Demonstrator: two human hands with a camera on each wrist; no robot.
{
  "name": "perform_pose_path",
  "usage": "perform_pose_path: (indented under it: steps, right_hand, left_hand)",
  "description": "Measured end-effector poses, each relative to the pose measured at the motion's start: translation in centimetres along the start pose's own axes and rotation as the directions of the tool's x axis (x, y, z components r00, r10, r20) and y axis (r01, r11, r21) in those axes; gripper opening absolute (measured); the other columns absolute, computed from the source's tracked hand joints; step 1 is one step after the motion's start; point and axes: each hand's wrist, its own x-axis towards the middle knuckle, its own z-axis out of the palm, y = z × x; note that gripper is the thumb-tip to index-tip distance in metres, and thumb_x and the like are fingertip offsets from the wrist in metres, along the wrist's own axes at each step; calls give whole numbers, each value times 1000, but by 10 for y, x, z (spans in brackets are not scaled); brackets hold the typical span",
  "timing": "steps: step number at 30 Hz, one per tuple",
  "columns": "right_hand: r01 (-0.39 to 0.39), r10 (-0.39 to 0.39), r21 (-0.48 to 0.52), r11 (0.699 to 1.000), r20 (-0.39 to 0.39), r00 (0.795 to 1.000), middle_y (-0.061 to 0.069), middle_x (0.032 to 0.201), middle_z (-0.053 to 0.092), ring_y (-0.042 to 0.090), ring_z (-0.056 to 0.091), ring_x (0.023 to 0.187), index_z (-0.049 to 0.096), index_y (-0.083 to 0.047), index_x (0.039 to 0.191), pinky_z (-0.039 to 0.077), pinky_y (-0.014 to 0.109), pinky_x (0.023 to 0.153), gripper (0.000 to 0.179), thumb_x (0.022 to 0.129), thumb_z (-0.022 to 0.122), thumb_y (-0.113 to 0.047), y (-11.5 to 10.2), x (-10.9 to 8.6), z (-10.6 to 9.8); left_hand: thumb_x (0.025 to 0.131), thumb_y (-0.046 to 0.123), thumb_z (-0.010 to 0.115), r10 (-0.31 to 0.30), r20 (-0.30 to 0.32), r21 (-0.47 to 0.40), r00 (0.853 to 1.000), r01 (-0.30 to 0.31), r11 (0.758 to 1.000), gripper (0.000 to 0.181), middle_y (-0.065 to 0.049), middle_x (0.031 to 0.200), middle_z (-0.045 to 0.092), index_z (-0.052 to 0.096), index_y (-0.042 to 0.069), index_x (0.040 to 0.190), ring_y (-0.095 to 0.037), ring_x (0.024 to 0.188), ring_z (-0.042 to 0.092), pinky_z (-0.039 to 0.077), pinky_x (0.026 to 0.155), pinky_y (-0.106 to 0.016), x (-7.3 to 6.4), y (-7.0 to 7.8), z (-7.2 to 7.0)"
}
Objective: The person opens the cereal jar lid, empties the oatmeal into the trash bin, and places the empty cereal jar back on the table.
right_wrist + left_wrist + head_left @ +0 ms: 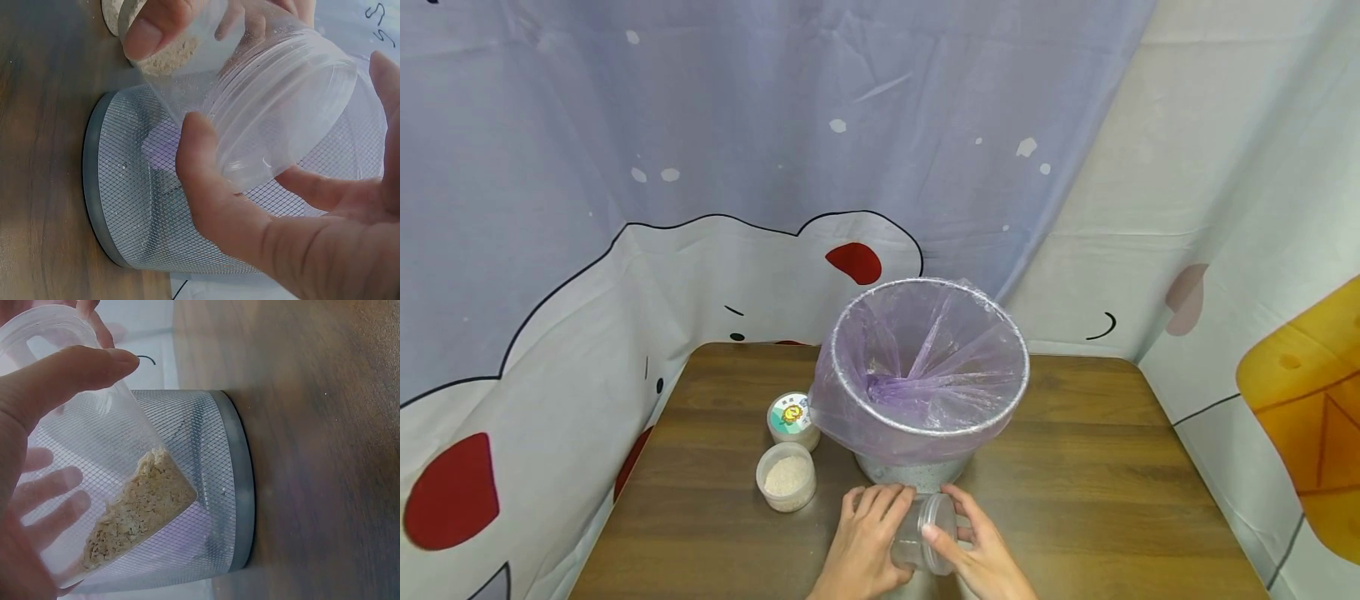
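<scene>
A clear plastic jar (100,437) is tilted in front of the mesh bin, with beige flakes (137,512) gathered toward its bottom. My left hand (868,542) grips the jar's body, thumb on one side and fingers round the other. At the jar's mouth end is a translucent lid (294,119). My right hand (988,562) holds it by the edge, its thumb and fingers spread round the rim. The flakes also show through the jar wall in the right wrist view, beside the left thumb (144,40).
A silver mesh wastebasket (913,475) lined with a purple plastic bag (880,433) stands just beyond my hands. To its left are an open tub of pale flakes (786,479) and a tub with a printed lid (792,414). Patterned cloth (737,125) hangs behind the wooden table (1090,467).
</scene>
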Motion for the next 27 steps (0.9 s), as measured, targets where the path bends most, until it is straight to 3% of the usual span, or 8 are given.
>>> perform_pose_path:
  steps: [8,16,22,27]
  right_hand:
    - [-5,5,14,1000,3,1000,28,134,35,39,51,104,37,-15,136,53,39,65,59,85,64,-26,-1,0,0]
    - [-21,20,54,998,7,1000,19,133,40,36,50,104,39,-19,135,52,37,68,67,76,72,-24,-4,0,-1]
    - [4,-7,77,997,36,999,19,136,37,41,44,110,40,-22,134,53,37,69,70,73,75,-22,-4,0,-2]
    - [91,-93,32,995,88,992,11,134,39,41,40,114,39,-23,134,52,35,75,72,72,75,-20,-1,0,-4]
  left_hand:
    - [36,40,85,-2,1,-6,1000,2,1000,97,0,114,55,50,15,123,-19,103,51,39,87,-49,1,1,0]
    - [38,39,85,-1,1,-22,1000,1,1000,95,0,114,55,49,15,123,-19,104,51,39,86,-49,4,1,-3]
    - [39,40,85,-5,23,-51,1000,6,999,95,0,115,55,49,15,124,-18,104,51,40,87,-48,4,-1,-6]
    - [39,41,85,2,36,-76,999,0,997,96,1,115,55,50,14,124,-18,104,52,39,86,-45,4,-2,-7]
